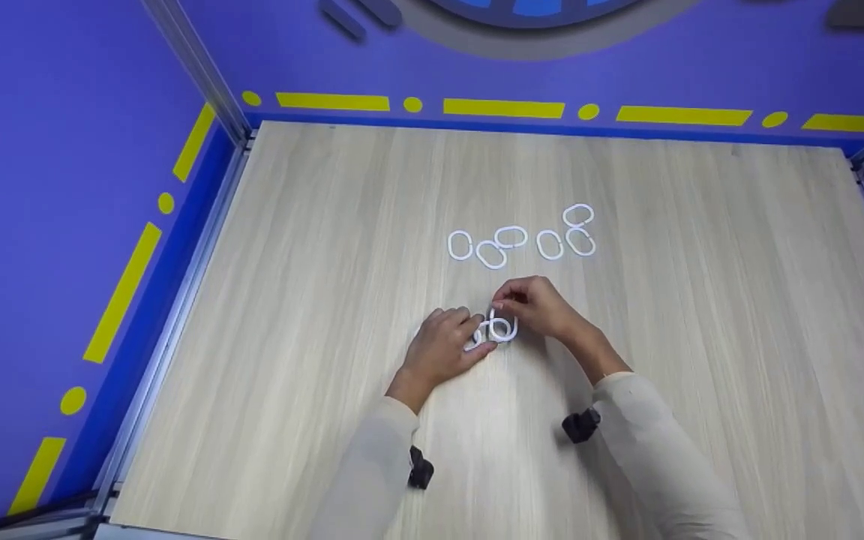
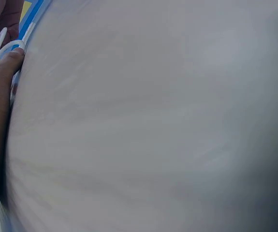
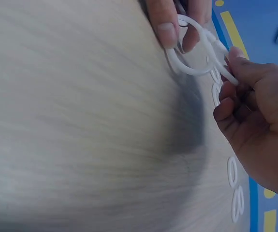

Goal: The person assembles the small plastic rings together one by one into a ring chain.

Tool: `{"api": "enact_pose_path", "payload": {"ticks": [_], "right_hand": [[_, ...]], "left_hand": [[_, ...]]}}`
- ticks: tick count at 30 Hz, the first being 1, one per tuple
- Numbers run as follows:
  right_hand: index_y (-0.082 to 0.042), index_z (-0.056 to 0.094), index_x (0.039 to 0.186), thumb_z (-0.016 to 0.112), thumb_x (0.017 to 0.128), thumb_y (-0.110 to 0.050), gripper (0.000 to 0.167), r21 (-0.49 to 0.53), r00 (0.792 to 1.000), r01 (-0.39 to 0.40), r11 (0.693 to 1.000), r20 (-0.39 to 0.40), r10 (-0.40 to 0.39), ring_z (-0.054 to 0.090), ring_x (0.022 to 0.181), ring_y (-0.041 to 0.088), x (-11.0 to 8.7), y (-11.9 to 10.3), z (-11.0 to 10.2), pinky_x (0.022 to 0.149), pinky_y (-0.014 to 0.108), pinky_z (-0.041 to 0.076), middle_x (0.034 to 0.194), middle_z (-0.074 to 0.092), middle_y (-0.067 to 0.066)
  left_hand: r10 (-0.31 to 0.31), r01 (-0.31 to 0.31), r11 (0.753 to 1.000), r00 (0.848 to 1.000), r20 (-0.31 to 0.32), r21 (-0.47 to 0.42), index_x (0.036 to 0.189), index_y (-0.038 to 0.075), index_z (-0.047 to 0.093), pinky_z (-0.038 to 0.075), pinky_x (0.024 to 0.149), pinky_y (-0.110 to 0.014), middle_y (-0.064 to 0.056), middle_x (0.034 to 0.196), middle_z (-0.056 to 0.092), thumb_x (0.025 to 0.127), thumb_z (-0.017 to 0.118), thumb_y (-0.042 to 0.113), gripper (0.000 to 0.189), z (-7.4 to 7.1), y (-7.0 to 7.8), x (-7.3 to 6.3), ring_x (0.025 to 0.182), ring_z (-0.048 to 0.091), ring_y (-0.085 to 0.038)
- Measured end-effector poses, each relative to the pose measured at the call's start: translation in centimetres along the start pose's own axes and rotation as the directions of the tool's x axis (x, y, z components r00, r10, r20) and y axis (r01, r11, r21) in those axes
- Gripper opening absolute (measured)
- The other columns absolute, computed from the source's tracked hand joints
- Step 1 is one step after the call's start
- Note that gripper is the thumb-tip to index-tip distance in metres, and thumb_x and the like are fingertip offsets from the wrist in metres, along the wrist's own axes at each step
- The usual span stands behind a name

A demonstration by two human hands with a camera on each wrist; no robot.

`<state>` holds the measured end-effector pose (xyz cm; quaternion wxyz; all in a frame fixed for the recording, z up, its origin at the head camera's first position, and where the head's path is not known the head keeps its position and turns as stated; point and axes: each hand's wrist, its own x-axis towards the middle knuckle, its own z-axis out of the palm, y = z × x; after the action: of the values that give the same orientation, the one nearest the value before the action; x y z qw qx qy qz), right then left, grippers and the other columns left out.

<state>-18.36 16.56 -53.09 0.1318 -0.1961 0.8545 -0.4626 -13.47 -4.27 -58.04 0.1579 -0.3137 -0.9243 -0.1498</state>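
White oval plastic rings, each with a small gap like shower curtain rings, lie between the two hands. In the head view the left hand (image 1: pixel 441 343) rests low over the table and holds a white ring (image 1: pixel 504 340) between thumb and fingers. The right hand (image 1: pixel 541 306) pinches another white ring (image 3: pixel 224 70) by one end, seen in the right wrist view. The two rings cross each other and look linked. Part of a further ring (image 1: pixel 475 343) shows under the left fingers. In the left wrist view, the left thumb (image 2: pixel 6 67) lies against a ring.
Beyond the hands several loose white rings lie flat on the wood-grain table (image 1: pixel 312 300), among them one ring (image 1: pixel 450 246) at the left and one ring (image 1: pixel 539 246) further right. A blue wall (image 1: pixel 372 60) with yellow marks borders the table's back and left.
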Motion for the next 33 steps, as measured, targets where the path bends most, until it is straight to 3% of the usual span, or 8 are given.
{"api": "enact_pose_path", "payload": {"ticks": [13,18,22,27,33], "right_hand": [[-0.002,0.077,0.092,0.071,0.091,-0.002,0.006,-0.113,1.000,0.007,0.994,-0.008,-0.008,0.060,0.076,0.010,-0.1,1.0,0.9,0.069,0.019,0.048,0.087,0.076,0.012],[0.000,0.077,0.093,0.073,0.090,-0.003,0.006,-0.019,0.996,-0.011,1.000,-0.092,0.009,0.059,0.077,0.010,-0.8,1.9,0.5,0.069,0.017,0.046,0.089,0.076,0.015],[0.003,0.075,0.096,0.071,0.092,-0.002,0.008,0.086,0.987,-0.067,0.994,-0.141,0.079,0.056,0.073,0.008,-1.6,2.4,0.0,0.065,0.017,0.045,0.086,0.071,0.015],[0.011,0.069,0.105,0.067,0.094,-0.001,0.016,0.291,0.972,-0.169,0.942,-0.107,0.207,0.058,0.062,0.006,-2.6,3.1,-0.6,0.058,0.017,0.051,0.080,0.066,0.005],[0.020,0.061,0.117,0.062,0.096,0.001,0.028,0.431,0.958,-0.263,0.863,0.010,0.286,0.068,0.066,0.003,-3.3,3.6,-1.4,0.065,0.018,0.057,0.081,0.071,-0.002]], "left_hand": [[0.020,-0.020,1.000,0.999,-0.042,-0.007,0.103,0.015,0.075,0.046,0.066,-0.030,0.001,0.082,0.064,0.092,0.069,0.052,0.039,0.1,0.1,0.0,0.069,0.059,-0.015],[0.025,-0.025,1.000,0.999,-0.036,0.003,0.102,0.015,0.074,0.046,0.066,-0.030,0.002,0.082,0.064,0.092,0.068,0.052,0.039,0.1,0.2,0.0,0.069,0.058,-0.014],[0.015,-0.015,1.000,1.000,-0.019,0.002,0.103,0.014,0.074,0.046,0.067,-0.030,0.002,0.084,0.065,0.093,0.067,0.052,0.040,0.1,0.1,0.0,0.070,0.059,-0.013],[-0.009,0.009,1.000,1.000,0.007,-0.018,0.106,0.014,0.074,0.046,0.068,-0.030,0.002,0.086,0.066,0.093,0.067,0.051,0.039,0.0,0.1,-0.1,0.072,0.059,-0.013],[-0.051,0.052,0.998,0.998,0.031,-0.019,0.108,0.015,0.074,0.046,0.069,-0.031,0.002,0.087,0.065,0.093,0.067,0.051,0.040,-0.2,0.1,-0.1,0.072,0.058,-0.014]]}}
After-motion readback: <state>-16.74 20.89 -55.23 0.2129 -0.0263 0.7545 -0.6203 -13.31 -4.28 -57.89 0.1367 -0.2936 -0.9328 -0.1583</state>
